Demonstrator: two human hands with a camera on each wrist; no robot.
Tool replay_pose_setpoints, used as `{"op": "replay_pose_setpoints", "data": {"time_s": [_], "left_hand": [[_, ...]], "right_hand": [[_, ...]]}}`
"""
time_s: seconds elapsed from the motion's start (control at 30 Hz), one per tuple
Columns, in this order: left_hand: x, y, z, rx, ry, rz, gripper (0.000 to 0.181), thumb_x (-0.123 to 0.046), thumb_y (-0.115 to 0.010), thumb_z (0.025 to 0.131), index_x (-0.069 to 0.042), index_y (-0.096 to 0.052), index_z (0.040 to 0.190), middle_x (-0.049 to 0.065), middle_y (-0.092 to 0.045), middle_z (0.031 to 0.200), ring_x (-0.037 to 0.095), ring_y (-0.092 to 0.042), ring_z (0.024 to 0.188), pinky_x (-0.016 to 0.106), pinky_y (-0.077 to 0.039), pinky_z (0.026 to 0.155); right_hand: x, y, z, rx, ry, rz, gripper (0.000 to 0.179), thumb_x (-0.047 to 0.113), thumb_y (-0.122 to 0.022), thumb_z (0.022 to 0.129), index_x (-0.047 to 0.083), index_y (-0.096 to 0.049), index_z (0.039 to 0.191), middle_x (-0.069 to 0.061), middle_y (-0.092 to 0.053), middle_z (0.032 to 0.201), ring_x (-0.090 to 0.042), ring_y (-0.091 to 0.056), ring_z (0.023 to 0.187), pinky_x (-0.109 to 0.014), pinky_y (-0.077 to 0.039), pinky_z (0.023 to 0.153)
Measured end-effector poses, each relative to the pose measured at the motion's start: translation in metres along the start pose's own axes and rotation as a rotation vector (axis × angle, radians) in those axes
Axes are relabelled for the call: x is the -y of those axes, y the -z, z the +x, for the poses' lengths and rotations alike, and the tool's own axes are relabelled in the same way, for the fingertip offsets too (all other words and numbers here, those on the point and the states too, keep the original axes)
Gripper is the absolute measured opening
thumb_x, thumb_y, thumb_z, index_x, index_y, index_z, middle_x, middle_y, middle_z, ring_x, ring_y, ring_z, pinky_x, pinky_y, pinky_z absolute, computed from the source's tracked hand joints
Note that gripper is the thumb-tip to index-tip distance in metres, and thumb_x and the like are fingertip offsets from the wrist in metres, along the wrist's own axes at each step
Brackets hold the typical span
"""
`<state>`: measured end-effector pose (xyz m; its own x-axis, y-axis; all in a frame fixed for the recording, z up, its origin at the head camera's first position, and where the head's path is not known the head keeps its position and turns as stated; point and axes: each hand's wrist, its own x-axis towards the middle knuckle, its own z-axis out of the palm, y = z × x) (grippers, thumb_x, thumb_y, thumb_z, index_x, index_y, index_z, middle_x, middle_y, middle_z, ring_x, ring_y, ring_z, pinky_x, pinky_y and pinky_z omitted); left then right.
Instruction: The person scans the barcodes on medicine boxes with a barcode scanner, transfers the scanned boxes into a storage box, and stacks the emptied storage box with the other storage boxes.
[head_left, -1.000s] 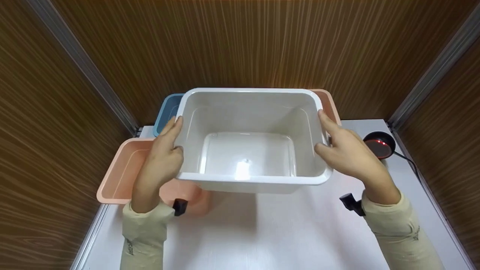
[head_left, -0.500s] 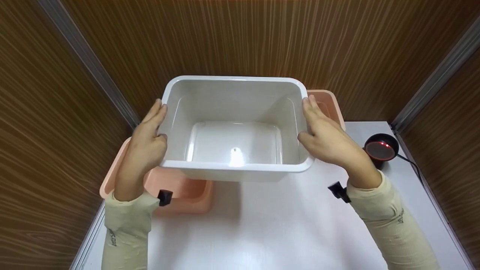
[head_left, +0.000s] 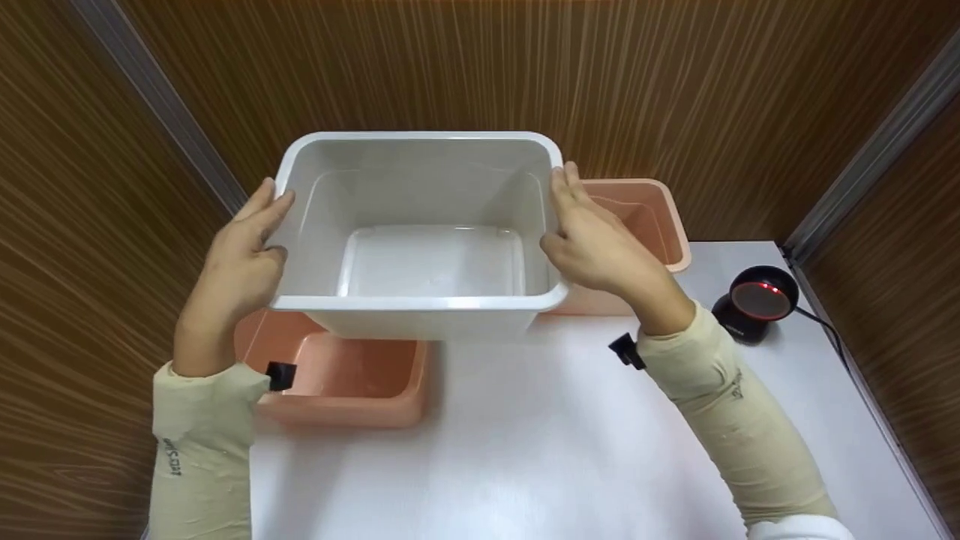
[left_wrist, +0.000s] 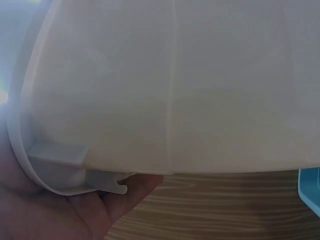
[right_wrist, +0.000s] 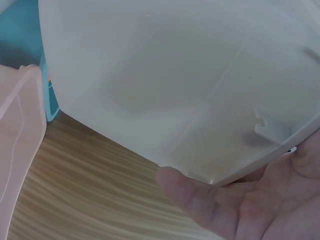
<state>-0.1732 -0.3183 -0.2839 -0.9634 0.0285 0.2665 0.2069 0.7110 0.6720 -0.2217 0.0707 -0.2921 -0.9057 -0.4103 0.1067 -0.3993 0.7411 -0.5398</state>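
Note:
Both hands carry an empty white plastic bin (head_left: 427, 303), raised above the table with its opening toward the head camera. At its left end the left hand (head_left: 238, 262) grips the rim, two fingers stretched along the side. The right hand (head_left: 600, 244) holds the opposite end in much the same way. In the left wrist view the bin's outer wall (left_wrist: 160, 90) fills most of the picture, with fingers (left_wrist: 132, 197) under the rim. The right wrist view has the wall (right_wrist: 160, 75) above the right hand (right_wrist: 245, 205), near a small hook-shaped tab.
Beneath the white bin's front left stands a peach bin (head_left: 352, 411); another peach bin (head_left: 667, 225) is at the back right. A blue bin (right_wrist: 52, 100) peeks out in the wrist views. On the right stands a black scanner-like device (head_left: 761, 300) with a red light and cable.
Both hands have carried the white bin to the left and farther up in the head view. More of the back right peach bin shows; the blue bin is now hidden there.

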Motion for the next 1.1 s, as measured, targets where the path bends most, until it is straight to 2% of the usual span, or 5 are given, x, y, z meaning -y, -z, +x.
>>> {"op": "replay_pose_setpoints", "data": {"time_s": [0.2,0.5,0.73,0.9,1.1], "left_hand": [[0.020,0.021,0.005,0.015,0.026,-0.025,0.067,0.012,-0.045,0.087,-0.004,-0.042,0.152,0.004,-0.020,0.166,0.028,-0.019,0.148,0.043,-0.026,0.116],[0.059,0.042,0.010,0.061,0.056,0.006,0.066,0.010,-0.049,0.089,-0.007,-0.044,0.152,0.006,-0.024,0.165,0.032,-0.024,0.147,0.033,-0.026,0.115],[0.089,0.054,0.004,0.070,0.094,0.002,0.069,0.010,-0.052,0.088,-0.009,-0.045,0.153,0.001,-0.027,0.164,0.029,-0.028,0.146,0.020,-0.032,0.106],[0.109,0.051,0.000,0.059,0.092,-0.025,0.069,0.011,-0.053,0.088,-0.009,-0.044,0.153,0.003,-0.028,0.164,0.034,-0.026,0.147,0.028,-0.029,0.112],[0.124,0.057,-0.004,0.058,0.118,-0.027,0.067,0.010,-0.054,0.090,-0.009,-0.043,0.153,0.002,-0.029,0.163,0.035,-0.026,0.147,0.029,-0.029,0.112]], "right_hand": [[0.019,-0.008,0.014,0.009,-0.007,-0.008,0.082,0.017,-0.050,0.094,-0.003,-0.004,0.159,-0.023,0.004,0.165,-0.034,-0.023,0.147,-0.043,-0.026,0.116],[0.045,-0.034,0.031,0.056,-0.081,-0.025,0.084,0.025,-0.053,0.095,-0.002,-0.005,0.160,-0.025,0.004,0.164,-0.040,-0.050,0.130,-0.046,-0.038,0.109],[0.062,-0.062,0.037,0.077,-0.102,-0.065,0.086,0.029,-0.055,0.095,-0.004,-0.008,0.159,-0.027,0.000,0.164,-0.039,-0.028,0.145,-0.044,-0.031,0.114],[0.068,-0.078,0.037,0.064,-0.108,-0.049,0.082,0.026,-0.054,0.095,-0.003,-0.012,0.160,-0.025,-0.003,0.165,-0.036,-0.042,0.138,-0.045,-0.048,0.098],[0.078,-0.087,0.037,0.059,-0.113,-0.033,0.082,0.026,-0.056,0.094,-0.003,-0.015,0.160,-0.024,-0.005,0.165,-0.034,-0.047,0.136,-0.041,-0.053,0.087]]}}
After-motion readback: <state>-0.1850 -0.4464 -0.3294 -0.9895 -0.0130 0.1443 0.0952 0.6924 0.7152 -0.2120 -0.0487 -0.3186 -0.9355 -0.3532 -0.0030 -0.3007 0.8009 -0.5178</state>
